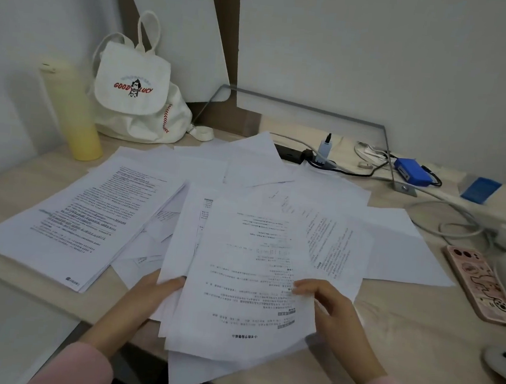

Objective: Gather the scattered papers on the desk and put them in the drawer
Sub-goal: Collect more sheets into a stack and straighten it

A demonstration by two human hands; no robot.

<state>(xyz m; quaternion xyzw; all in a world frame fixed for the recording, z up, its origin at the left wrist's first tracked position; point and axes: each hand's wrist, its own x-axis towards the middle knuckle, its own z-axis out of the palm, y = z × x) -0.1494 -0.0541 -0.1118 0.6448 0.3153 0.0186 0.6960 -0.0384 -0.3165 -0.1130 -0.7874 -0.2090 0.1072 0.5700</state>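
the gathering looked only begun. a loose bundle of printed sheets [247, 283] was held at the desk's [385, 341] near edge, its lower ends hanging past that edge toward the person. the left hand [147, 296] gripped the bundle's left side, thumb lying on top and the other fingers hidden beneath the paper. the right hand [332, 318] pinched the right side, with its fingertips [301, 286] curled over the top sheet and the palm alongside the edge. both hands were closed on paper, not spread wide.

much was left, by the look of it. a thick printed stack [69, 215] lay toward the desk's left edge, untouched and slightly fanned. more blank and printed sheets [254, 164] were spread across the middle and back of the desk, overlapping one another and reaching almost to the power strip [294, 154] and cables at the back. another sheet [399, 253] stretched toward the right, just beside a phone in a pink case [479, 285].

no drawer could be made out, so nothing had visibly been stowed. a white canvas backpack [134, 95] and a yellow bottle [69, 108] stood at the back left corner, clear of the papers. the remaining sheets would need to be squared into the held bundle before any went away.
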